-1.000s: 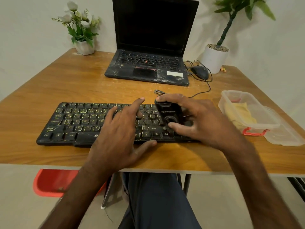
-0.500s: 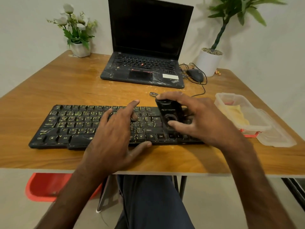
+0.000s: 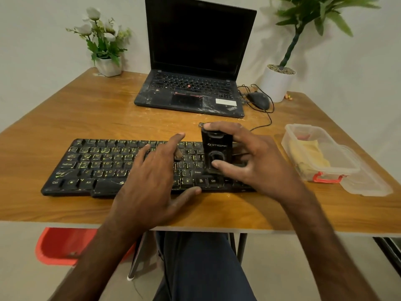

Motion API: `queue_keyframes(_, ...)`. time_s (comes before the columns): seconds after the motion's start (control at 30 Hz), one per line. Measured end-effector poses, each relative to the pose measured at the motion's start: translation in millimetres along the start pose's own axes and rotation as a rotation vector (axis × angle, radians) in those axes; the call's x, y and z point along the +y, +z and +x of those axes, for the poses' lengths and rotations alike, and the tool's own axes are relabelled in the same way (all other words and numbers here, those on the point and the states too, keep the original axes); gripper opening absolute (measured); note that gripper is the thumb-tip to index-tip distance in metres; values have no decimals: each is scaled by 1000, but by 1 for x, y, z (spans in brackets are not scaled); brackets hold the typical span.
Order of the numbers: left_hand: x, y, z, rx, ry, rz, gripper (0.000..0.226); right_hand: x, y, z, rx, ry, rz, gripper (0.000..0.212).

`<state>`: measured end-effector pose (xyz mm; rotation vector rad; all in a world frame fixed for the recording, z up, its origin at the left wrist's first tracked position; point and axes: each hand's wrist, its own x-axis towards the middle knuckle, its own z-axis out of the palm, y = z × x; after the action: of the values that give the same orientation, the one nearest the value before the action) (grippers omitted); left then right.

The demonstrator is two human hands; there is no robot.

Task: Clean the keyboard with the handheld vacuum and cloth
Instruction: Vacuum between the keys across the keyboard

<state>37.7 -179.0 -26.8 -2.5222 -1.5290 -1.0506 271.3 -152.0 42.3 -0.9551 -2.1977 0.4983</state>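
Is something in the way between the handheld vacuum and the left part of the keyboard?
Yes. The left hand lies on the middle keys of the keyboard, just left of the handheld vacuum that the right hand grips over the right keys. It probably must shift before the vacuum can sweep left.

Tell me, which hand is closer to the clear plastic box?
Right. The right hand, gripping the handheld vacuum, is just left of the box; the left hand rests farther left on the keyboard.

keyboard (image 3: 86,166) keys read ctrl, alt, shift; laptop (image 3: 188,94) corner reads thinkpad; handheld vacuum (image 3: 217,146) logo unclear.
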Motion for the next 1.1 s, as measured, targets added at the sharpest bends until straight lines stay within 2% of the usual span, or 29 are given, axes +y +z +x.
queue_keyframes(0.13, -1, 1, -1, 1, -1, 9, 100, -4, 32, 0, 7, -21, 157, 65)
queue_keyframes(0.27, -1, 0, -1, 1, -6, -5, 100, 1, 1, 1, -91, 25, -107, 70)
queue_keyframes(0.33, -1, 0, 0, -1, -11, -17, 100, 5, -19, 1, -73, 40, -217, 70)
queue_keyframes(0.37, -1, -1, 1, -2, -13, -23, 100, 6, -24, 0, -25, 48, -199, 70)
queue_keyframes(0.43, 0, -1, 1, 3, -10, -25, 100, 8, -21, -1, 59, 58, 3, 69)
queue_keyframes(0.53, 0, -2, -2, 31, 9, -6, 100, 10, 0, -4, 38, 37, 253, 66)
queue_keyframes(0.6, 2, -4, -2, 37, 21, 17, 99, 13, 9, -1, 23, 22, 241, 65)
queue_keyframes(0.7, 3, -4, -1, 36, 29, 41, 97, 18, 6, 8, 94, -7, -25, 66)
queue_keyframes(0.73, 3, -5, -1, 35, 29, 47, 97, 19, 3, 9, 121, -3, -41, 65)
queue_keyframes(0.8, 4, -5, -1, 30, 32, 61, 97, 19, 0, 7, 139, 9, 81, 65)
queue_keyframes(0.9, 5, -5, -1, 15, 31, 65, 97, 15, 4, 0, 53, -36, 239, 65)
queue_keyframes(0.97, 5, -5, -1, 6, 34, 68, 96, 17, 5, -1, 26, -47, 165, 65)
queue_keyframes(1.03, 5, -5, -1, -7, 31, 64, 96, 21, 1, 2, 64, -32, -46, 66)
queue_keyframes(1.1, 5, -5, -1, -22, 17, 47, 96, 21, -1, 3, 111, -37, -122, 66)
